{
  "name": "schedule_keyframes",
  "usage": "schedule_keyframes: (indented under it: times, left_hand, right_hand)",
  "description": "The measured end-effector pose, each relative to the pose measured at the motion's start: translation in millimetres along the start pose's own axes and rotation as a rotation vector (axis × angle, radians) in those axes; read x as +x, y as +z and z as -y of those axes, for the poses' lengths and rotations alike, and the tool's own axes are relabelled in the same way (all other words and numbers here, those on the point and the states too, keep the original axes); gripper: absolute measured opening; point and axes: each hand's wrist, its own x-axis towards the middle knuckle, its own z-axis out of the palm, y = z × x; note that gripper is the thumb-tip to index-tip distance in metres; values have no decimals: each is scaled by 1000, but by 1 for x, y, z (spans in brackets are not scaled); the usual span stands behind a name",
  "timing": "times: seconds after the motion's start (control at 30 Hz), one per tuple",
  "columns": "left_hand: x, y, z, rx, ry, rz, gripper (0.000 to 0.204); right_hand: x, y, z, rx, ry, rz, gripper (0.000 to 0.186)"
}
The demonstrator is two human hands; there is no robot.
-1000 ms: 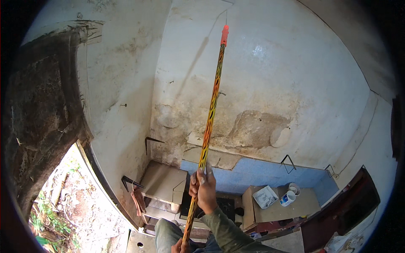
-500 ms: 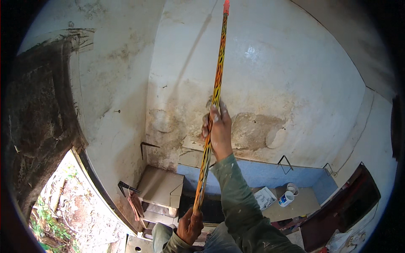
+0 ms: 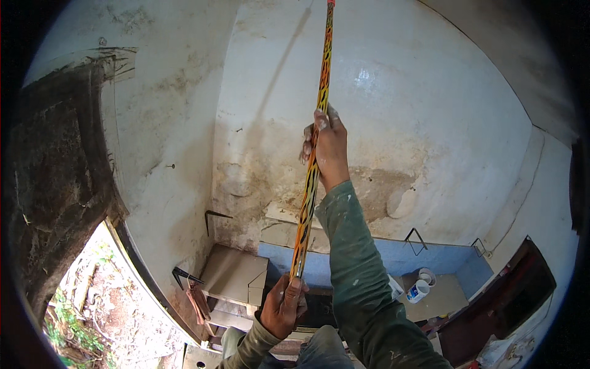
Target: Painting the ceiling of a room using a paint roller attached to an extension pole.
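A long pole [image 3: 308,206], patterned in yellow and orange with black stripes, rises steeply in front of me to the top of the view. Its red end fitting [image 3: 330,2] is cut off there, so whatever the pole carries above is hidden. Low on the pole, my left hand [image 3: 284,309] is closed around it. My right hand [image 3: 332,146], with pale smears on its fingers, grips it higher up. The sleeve [image 3: 359,264] on my right arm is green and flecked with pale spots. Behind the pole stands a stained, peeling white wall [image 3: 381,104].
Black metal brackets [image 3: 416,241] jut from the walls. A tiled counter [image 3: 236,267] sits lower left, near a bright doorway [image 3: 117,301]. White tubs [image 3: 418,291] stand on the right-hand counter [image 3: 448,298]. A dark door [image 3: 513,301] is at lower right.
Both hands and the pole have moved upward, so less of the red end shows. Each hand keeps its grip. My right forearm now covers most of the pale sheet on the counter.
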Motion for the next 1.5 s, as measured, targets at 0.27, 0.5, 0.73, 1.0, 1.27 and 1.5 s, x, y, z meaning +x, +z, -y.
schedule_keyframes:
  times: [0.27, 0.5, 0.73, 1.0, 1.27, 1.5]
  left_hand:
    - [-43, -30, 77, 131, -114, -106, 43]
    - [-109, -70, 170, 19, -172, -195, 34]
    - [-173, -82, 182, 187, -120, -264, 42]
    - [-203, -74, 176, 283, -92, -320, 44]
    - [-193, -53, 156, 264, -35, -280, 45]
    - [-159, -47, 164, -32, -262, -223, 41]
  right_hand:
    - [-78, -14, -74, -72, 125, -77, 46]
    - [-165, -15, -126, -59, 266, -89, 45]
    - [-249, -6, -135, 183, 382, -76, 48]
    - [-287, 1, -115, 304, 528, -145, 52]
    - [-281, -17, -125, 244, 541, -159, 52]
    - [-226, -27, -105, 194, 505, -131, 51]
